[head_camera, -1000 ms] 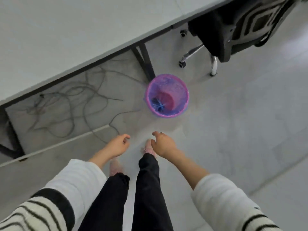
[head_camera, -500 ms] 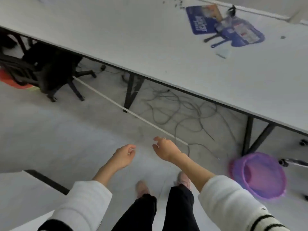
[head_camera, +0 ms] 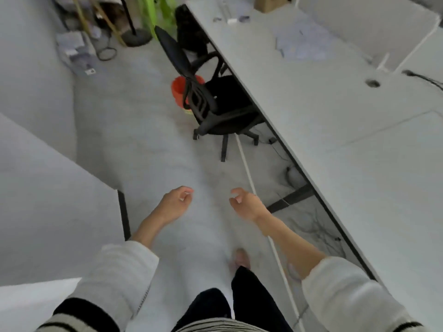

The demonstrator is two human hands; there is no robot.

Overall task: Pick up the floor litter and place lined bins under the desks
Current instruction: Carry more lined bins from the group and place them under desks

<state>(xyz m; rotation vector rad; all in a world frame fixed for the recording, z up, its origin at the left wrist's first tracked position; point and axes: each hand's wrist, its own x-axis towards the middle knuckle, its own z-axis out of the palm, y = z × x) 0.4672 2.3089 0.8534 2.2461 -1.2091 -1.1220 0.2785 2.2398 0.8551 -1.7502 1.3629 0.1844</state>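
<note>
An orange-red bin (head_camera: 178,88) stands on the floor up the aisle, partly hidden behind a black office chair (head_camera: 211,104) tucked at the long grey desk (head_camera: 335,121). My left hand (head_camera: 176,203) and my right hand (head_camera: 247,203) hang in front of me above the bare floor, fingers loosely curled and holding nothing. Papers and litter (head_camera: 76,53) lie on the floor at the far left near a wall. The purple bin is out of view.
A second desk (head_camera: 48,200) edges the aisle on my left. A white strip (head_camera: 254,188) runs along the floor beside the long desk, with tangled cables (head_camera: 314,226) and a desk leg (head_camera: 290,200) beneath it. A lamp base (head_camera: 135,39) and green object (head_camera: 160,15) stand far back.
My view has swung left, away from the purple bin and down the aisle toward the black chair and orange bin. Both hands stay empty in front of me.
</note>
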